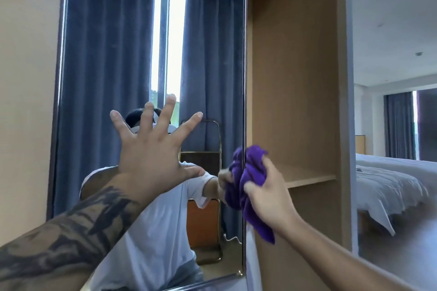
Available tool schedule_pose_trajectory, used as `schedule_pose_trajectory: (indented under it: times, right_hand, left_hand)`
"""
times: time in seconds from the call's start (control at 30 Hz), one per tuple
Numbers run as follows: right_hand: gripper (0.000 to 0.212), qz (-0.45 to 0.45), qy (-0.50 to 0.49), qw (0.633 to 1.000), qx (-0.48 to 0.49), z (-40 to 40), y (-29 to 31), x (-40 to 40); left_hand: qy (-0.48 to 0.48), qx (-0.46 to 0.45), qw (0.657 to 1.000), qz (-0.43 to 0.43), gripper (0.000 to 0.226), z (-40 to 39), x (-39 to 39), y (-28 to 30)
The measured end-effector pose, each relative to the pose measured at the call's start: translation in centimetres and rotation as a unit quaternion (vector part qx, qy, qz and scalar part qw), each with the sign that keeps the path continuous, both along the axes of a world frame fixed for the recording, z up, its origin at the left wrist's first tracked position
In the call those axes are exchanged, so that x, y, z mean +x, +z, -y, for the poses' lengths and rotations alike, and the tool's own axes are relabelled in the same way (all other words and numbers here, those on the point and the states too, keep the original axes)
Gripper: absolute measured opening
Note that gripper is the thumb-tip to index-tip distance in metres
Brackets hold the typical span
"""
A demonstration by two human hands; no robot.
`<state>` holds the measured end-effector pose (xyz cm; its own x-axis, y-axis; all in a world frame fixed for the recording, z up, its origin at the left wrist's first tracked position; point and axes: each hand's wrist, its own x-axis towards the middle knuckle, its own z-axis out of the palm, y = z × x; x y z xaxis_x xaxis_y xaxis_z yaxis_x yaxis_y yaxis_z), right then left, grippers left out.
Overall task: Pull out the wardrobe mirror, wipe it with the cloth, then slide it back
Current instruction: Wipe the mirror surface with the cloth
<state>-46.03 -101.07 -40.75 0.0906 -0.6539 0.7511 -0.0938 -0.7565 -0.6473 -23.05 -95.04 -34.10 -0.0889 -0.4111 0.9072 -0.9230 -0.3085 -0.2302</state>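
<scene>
The mirror (106, 54) stands pulled out from the wardrobe (295, 78), tall and upright, filling the left and middle of the view; its right edge meets the open wooden compartment; the purple cloth (253, 179) sits bunched at that edge, low down, gripped in the curled fingers of the right hand (272, 191); the left hand (151, 149) is raised before the glass with fingers spread wide, holding nothing; a shelf (309, 176) lies just behind the cloth; a bed (387, 186) shows at far right.
</scene>
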Motion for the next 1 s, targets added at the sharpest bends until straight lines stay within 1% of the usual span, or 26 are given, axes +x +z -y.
schedule_pose_trajectory:
  times: [0.07,0.13,0.2,0.27,0.37,0.43,0.5,0.57,0.67,0.73,0.77,0.8,0.87,0.93,1.0]
  right_hand:
    - [0.065,-0.023,0.004,1.0,0.019,-0.2,-2.1,-0.3]
    - [0.066,-0.037,-0.003,0.999,0.008,0.0,-1.2,-0.4]
    - [0.061,-0.038,-0.019,0.999,-0.029,0.3,2.2,0.0]
    - [0.053,-0.021,-0.035,0.997,-0.062,0.8,7.3,0.5]
    - [0.047,0.002,-0.042,0.996,-0.077,1.5,14.2,0.7]
    - [0.046,0.009,-0.04,0.997,-0.071,1.8,15.4,0.6]
    - [0.049,-0.006,-0.039,0.996,-0.074,1.6,13.1,0.4]
    - [0.055,-0.042,-0.036,0.995,-0.082,1.0,8.3,0.3]
    - [0.063,-0.069,-0.025,0.994,-0.084,0.1,0.4,0.0]
    - [0.06,-0.086,-0.024,0.994,-0.061,-0.5,-2.8,-0.2]
    - [0.059,-0.087,-0.025,0.995,-0.052,-0.5,-3.2,-0.3]
    - [0.059,-0.085,-0.023,0.995,-0.057,-0.5,-2.6,-0.3]
    - [0.06,-0.077,-0.019,0.992,-0.096,-0.3,0.5,-0.1]
    - [0.053,-0.056,-0.04,0.989,-0.131,-0.1,5.7,0.4]
    - [0.046,-0.034,-0.069,0.987,-0.142,0.6,10.8,0.7]
  left_hand:
    - [0.003,0.0,1.0,0.003,0.113,0.1,0.1,0.1]
    - [0.003,0.0,1.0,0.006,0.113,0.2,0.2,0.1]
    - [0.0,-0.003,1.0,0.007,0.113,0.2,0.3,0.1]
    - [-0.001,-0.002,1.0,0.009,0.113,0.2,0.2,0.1]
    - [0.009,-0.005,1.0,0.011,0.114,0.3,0.1,0.1]
    - [0.011,-0.009,1.0,0.013,0.114,0.3,0.2,0.1]
    - [0.006,-0.007,1.0,0.012,0.113,0.3,0.2,0.1]
    - [0.0,-0.007,1.0,0.01,0.112,0.2,0.3,0.1]
    - [0.002,-0.004,1.0,0.009,0.111,0.3,0.2,0.1]
    - [0.003,-0.004,1.0,0.008,0.111,0.3,0.2,0.1]
    - [0.002,-0.005,1.0,0.008,0.111,0.3,0.2,0.1]
    - [0.0,-0.005,1.0,0.008,0.111,0.3,0.2,0.0]
    - [-0.004,-0.002,1.0,0.004,0.111,0.2,0.3,0.0]
    - [-0.005,0.003,1.0,0.001,0.112,0.2,0.2,-0.1]
    - [0.001,0.0,1.0,0.004,0.112,0.2,0.2,-0.1]
